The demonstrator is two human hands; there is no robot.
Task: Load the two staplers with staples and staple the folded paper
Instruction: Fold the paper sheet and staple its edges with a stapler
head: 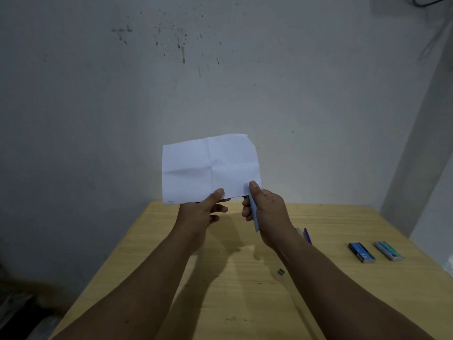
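Head view. I have the folded paper held up in the air above the far edge of the wooden table, its creased face toward the camera, in front of a stained grey wall.

My left hand pinches the paper's lower edge near the middle: thumb on the near face, index finger behind it, the remaining fingers curled loosely below.

My right hand grips a light blue stapler, fingers wrapped round its body and thumb pressed along the top. The stapler's front end meets the paper's lower right corner. I cannot tell whether the paper sits between the stapler's arms; the thumb hides that spot.

A second stapler, purple, lies on the table just behind my right wrist, mostly hidden by it.

Well to the right on the table lie two small staple boxes side by side, apart from each other: a dark blue box and a green box.

A small strip of loose staples lies on the table beside my right forearm.
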